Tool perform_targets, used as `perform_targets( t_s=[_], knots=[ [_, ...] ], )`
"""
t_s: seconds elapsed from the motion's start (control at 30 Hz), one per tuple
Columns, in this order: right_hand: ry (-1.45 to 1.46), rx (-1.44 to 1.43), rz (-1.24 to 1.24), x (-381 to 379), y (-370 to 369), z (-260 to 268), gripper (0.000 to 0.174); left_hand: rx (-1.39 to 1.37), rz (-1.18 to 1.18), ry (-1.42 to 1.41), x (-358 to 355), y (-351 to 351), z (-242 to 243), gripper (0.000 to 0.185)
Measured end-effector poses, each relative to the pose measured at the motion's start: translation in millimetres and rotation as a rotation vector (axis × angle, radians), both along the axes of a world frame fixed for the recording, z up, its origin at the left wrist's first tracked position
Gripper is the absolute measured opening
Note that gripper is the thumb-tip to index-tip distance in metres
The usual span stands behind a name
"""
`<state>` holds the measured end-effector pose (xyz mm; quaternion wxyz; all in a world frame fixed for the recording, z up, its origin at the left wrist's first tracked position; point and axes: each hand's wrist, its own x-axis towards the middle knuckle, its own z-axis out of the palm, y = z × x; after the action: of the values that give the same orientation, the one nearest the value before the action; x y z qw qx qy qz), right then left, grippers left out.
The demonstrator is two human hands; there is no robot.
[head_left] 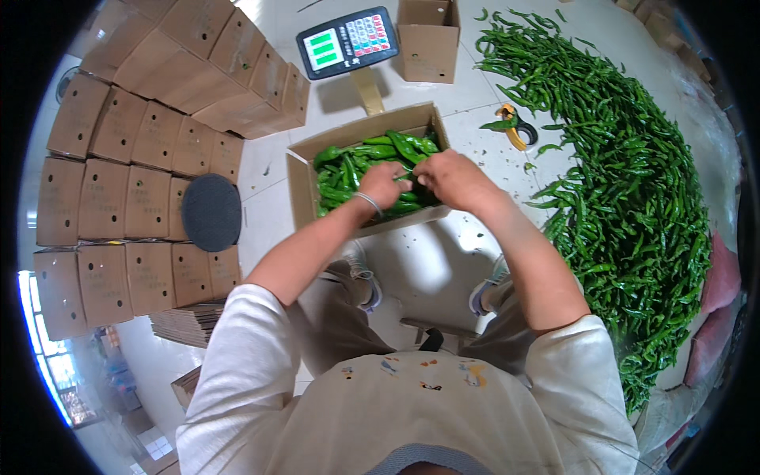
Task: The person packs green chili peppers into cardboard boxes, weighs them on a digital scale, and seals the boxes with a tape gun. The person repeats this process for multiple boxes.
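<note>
Long green peppers [362,155] fill much of an open cardboard box [300,193] on the floor before me. My left hand [383,184], with a bracelet at the wrist, is over the peppers inside the box, thumb and fingers close together near a thin green piece. My right hand [445,178] reaches in over the box's right side, fingertips bent down close to the left hand's. Whether either hand grips a pepper cannot be made out. Behind the box stands a scale's display head [348,43] on a post. A large heap of green peppers [629,196] lies on the floor at the right.
Cardboard cartons [148,208] are stacked at the left, with a round dark pad [212,212] against them. Flattened cartons [187,323] lie below. Another open box [428,47] stands beside the scale. A yellow tape dispenser [515,133] lies between box and heap.
</note>
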<state>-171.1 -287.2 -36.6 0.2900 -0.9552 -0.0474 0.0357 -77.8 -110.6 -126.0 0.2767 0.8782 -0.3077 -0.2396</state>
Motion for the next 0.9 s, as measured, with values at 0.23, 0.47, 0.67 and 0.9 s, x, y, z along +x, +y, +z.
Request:
perform_targets(
  t_s=[0.23,0.47,0.67,0.9],
  knots=[
    [-0.222,0.200,-0.401,4.8,-42.6,34.2,0.024,0.309,-0.087,-0.004,-32.5,-31.0,57.5,0.050],
    [-0.353,0.127,-0.386,-11.7,-50.1,47.1,0.025,0.327,-0.334,-0.052,18.3,-30.2,68.7,0.034],
    [-0.287,0.151,-0.358,-22.5,-53.4,56.0,0.024,0.357,-0.591,-0.426,60.1,41.2,60.8,0.010],
    [-0.231,0.063,-0.329,-31.7,-57.8,57.9,0.026,0.009,-0.602,-0.684,32.2,36.3,62.1,0.044]
  ],
)
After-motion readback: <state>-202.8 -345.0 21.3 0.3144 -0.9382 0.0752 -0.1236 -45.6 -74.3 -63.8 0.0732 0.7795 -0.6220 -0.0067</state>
